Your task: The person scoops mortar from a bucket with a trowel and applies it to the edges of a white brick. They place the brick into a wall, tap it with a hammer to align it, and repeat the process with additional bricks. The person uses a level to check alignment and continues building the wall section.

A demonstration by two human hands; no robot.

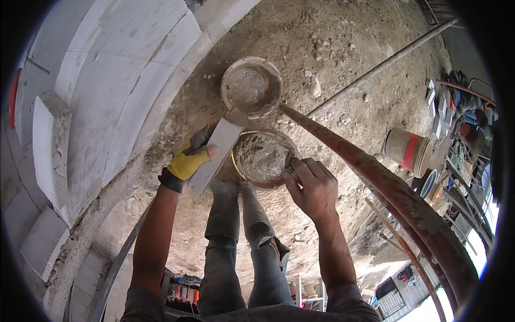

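My left hand, in a yellow and black glove, grips a long flat grey slab. Its bare thumb lies across the slab's face, and a darker lump shows at the far end. Just right of the slab stands a bucket of grey mortar, in front of my legs. At that bucket's right rim is my bare right hand, fingers curled and closed around a small dark thing, mostly hidden. Beyond, a second round bucket has wet grey material inside.
A wall of pale blocks runs along the left, with a loose block on it. A thick rusty pipe slants across the right side. Farther right are a lying bucket and piled tools. The ground is rough dirt.
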